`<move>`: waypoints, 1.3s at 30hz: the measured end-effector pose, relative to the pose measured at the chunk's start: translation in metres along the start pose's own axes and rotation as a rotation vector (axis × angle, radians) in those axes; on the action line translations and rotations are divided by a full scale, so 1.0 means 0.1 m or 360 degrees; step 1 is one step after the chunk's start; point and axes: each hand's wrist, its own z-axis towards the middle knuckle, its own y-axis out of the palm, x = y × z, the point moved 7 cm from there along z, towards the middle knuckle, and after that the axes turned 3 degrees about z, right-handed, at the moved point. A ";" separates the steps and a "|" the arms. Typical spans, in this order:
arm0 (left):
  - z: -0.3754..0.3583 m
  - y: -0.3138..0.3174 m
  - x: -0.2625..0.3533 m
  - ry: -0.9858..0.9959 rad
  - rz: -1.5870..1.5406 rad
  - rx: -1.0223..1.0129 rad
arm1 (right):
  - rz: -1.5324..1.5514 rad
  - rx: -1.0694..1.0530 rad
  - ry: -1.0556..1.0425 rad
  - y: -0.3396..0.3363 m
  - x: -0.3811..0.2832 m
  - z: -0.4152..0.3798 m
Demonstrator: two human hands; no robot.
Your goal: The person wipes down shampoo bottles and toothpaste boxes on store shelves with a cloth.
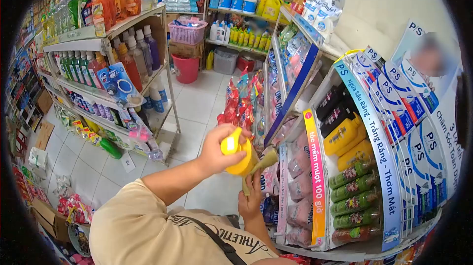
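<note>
A yellow bottle (pixel 240 166) with a yellow top is in the fist of my left hand (pixel 219 149), over the aisle floor. Just below and to the right of it, my right hand (pixel 250 197) has its fingers on an olive-brown cloth (pixel 265 162), which reaches up beside the bottle. Part of the cloth is hidden behind the hand and the bottle. Both hands are close to the left side of a shelf with pink pouches (pixel 299 186).
On the right, a display rack holds yellow bottles (pixel 342 137), green bottles (pixel 352 174) and toothpaste boxes (pixel 419 156). A shelf of cleaning bottles (pixel 133 63) stands left. Red packs (pixel 238 102) line the aisle. Farther back are a pink bucket (pixel 185 69) and a pink basket (pixel 187 32).
</note>
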 end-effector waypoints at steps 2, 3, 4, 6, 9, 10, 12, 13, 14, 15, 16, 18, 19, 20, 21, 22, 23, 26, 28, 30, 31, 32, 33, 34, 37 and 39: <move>-0.05 0.19 0.13 0.0074 0.0120 -0.0370 | 0.0110 0.0175 0.0042 -0.04 0.04 0.01; -0.11 0.29 0.16 0.0105 0.0179 -0.0554 | 0.0148 0.0246 0.0038 -0.07 0.03 0.02; -0.17 0.35 0.11 0.0026 0.0182 -0.0651 | 0.0201 0.0277 0.0058 -0.06 0.02 0.01; -0.34 0.50 -0.04 -0.0127 0.0183 -0.0851 | 0.0314 0.0261 0.0112 -0.04 -0.02 0.00; -0.50 0.33 -0.57 -0.0835 -0.0247 -0.0295 | 0.0306 0.0069 0.0048 0.01 -0.16 0.04; -0.49 0.27 -0.63 -0.0937 -0.0331 -0.0235 | 0.0196 -0.0036 -0.0037 0.02 -0.22 0.07; -0.31 0.07 -0.60 -0.0891 -0.0503 0.0088 | -0.0211 -0.0263 -0.0283 0.06 -0.40 0.14; -0.22 -0.03 -0.56 -0.0873 -0.0592 0.0252 | -0.0415 -0.0382 -0.0396 0.09 -0.50 0.16; -0.12 -0.11 -0.47 -0.0745 -0.0615 0.0322 | -0.0447 -0.0457 -0.0404 0.13 -0.59 0.19; -0.01 -0.20 -0.36 -0.0614 -0.0637 0.0392 | -0.0311 -0.0507 -0.0233 0.21 -0.50 0.15; 0.05 -0.26 -0.26 -0.0482 -0.0654 0.0460 | -0.0170 -0.0551 -0.0064 0.31 -0.37 0.08; 0.10 -0.26 -0.05 -0.0345 -0.0579 0.0400 | 0.0095 -0.0495 0.0346 0.38 -0.16 -0.08; 0.14 -0.25 0.04 -0.0273 -0.0540 0.0363 | -0.0094 -0.0362 0.0204 0.31 -0.18 -0.06; 0.11 -0.18 0.07 -0.0267 -0.0539 0.0202 | -0.0287 -0.0227 0.0067 0.22 -0.20 -0.03; 0.03 -0.09 0.02 -0.0248 -0.0545 0.0043 | -0.0376 -0.0093 -0.0108 0.13 -0.22 -0.01; -0.07 0.04 0.01 -0.0288 -0.0462 -0.0179 | -0.0478 0.0054 -0.0275 0.05 -0.23 -0.01; -0.16 0.17 0.00 -0.0323 -0.0378 -0.0398 | -0.0104 -0.0001 -0.0191 0.03 -0.13 -0.01; -0.38 0.46 -0.03 -0.0234 -0.0243 -0.0817 | 0.1177 -0.0119 0.0470 0.06 0.00 0.07; -0.39 0.49 -0.07 -0.0209 -0.0318 -0.0831 | 0.1581 -0.0068 0.0808 0.07 0.12 0.01; -0.24 0.39 0.01 -0.0002 -0.0390 -0.0807 | 0.1506 -0.0291 0.0687 0.03 0.20 -0.01; -0.16 0.32 0.06 0.0094 -0.0426 -0.0800 | 0.1563 -0.0388 0.0739 0.02 0.23 0.01; -0.08 0.24 0.08 0.0052 -0.0579 -0.0736 | 0.1683 -0.0415 0.0957 0.10 0.43 -0.13; 0.01 0.19 0.06 0.0113 -0.0641 -0.0764 | 0.1801 -0.0446 0.1176 0.15 0.48 -0.18; 0.06 0.16 0.04 0.0089 -0.0748 -0.0710 | 0.1782 -0.0526 0.1315 0.14 0.43 -0.20; 0.08 0.25 -0.10 -0.0038 -0.0905 -0.0727 | 0.2023 -0.0765 0.1202 0.36 0.44 -0.34; 0.03 0.39 -0.31 -0.0229 -0.0901 -0.0779 | 0.2164 -0.0798 0.1203 0.46 0.41 -0.47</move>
